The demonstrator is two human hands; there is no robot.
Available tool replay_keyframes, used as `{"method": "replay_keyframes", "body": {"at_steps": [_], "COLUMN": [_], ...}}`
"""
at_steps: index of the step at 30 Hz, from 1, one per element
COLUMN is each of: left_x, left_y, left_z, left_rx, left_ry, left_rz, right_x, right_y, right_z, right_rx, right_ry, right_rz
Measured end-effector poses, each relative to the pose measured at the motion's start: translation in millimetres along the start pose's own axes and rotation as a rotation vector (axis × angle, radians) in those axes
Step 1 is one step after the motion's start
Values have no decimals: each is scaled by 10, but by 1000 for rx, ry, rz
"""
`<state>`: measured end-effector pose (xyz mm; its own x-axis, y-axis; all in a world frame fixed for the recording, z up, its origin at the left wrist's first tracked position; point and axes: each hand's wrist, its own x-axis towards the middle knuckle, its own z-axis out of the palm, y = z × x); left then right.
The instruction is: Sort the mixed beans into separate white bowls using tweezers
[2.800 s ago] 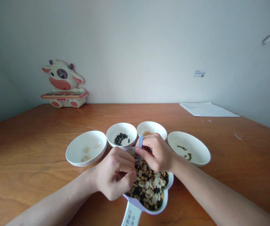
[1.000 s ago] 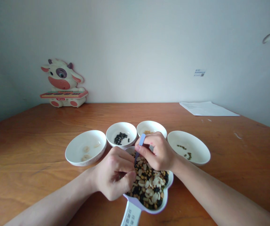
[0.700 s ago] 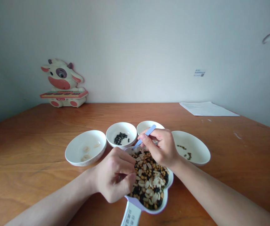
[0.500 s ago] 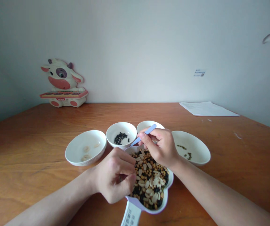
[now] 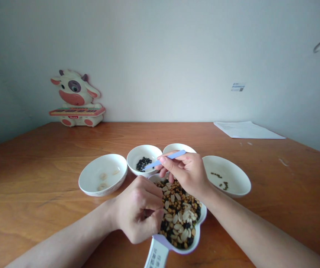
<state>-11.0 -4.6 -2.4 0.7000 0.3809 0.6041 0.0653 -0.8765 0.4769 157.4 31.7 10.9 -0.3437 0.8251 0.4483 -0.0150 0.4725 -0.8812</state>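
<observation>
My right hand [image 5: 189, 173] pinches a pair of light purple tweezers [image 5: 173, 155]. Their narrow tip points down and left, over the small white bowl [image 5: 133, 152] that holds black beans [image 5: 143, 163]. My left hand [image 5: 141, 210] is curled closed at the left edge of a white and lavender handled dish [image 5: 203, 221], covering part of it; its fingertips are hidden. The dish is full of mixed peanuts [image 5: 186, 215], yellow beans and black beans. Its labelled handle [image 5: 156, 255] points toward me.
A white bowl [image 5: 89, 169] with a few pale slices stands left. Behind my right hand is another white bowl [image 5: 179, 147], contents hidden. At right, a white bowl [image 5: 239, 173] holds small green beans. A cow toy keyboard [image 5: 77, 98] and paper sheets [image 5: 249, 130] lie farther back.
My right hand has moved slightly left, bringing the tweezers' tip from the dish's far rim to over the black-bean bowl. My left hand stays at the dish. The view has shifted slightly.
</observation>
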Motion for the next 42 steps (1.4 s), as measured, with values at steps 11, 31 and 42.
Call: {"method": "replay_keyframes", "body": {"at_steps": [11, 31, 42], "left_x": [-8, -14, -8], "left_y": [-16, -37, -25], "left_z": [42, 49, 35], "left_rx": [5, -19, -7], "left_ry": [11, -16, -17], "left_rz": [27, 27, 12], "right_x": [166, 156, 98], "right_y": [-48, -10, 83], "right_z": [263, 128, 16], "right_rx": [133, 19, -105], "right_ry": [-149, 128, 140], "right_rz": [125, 42, 59]}}
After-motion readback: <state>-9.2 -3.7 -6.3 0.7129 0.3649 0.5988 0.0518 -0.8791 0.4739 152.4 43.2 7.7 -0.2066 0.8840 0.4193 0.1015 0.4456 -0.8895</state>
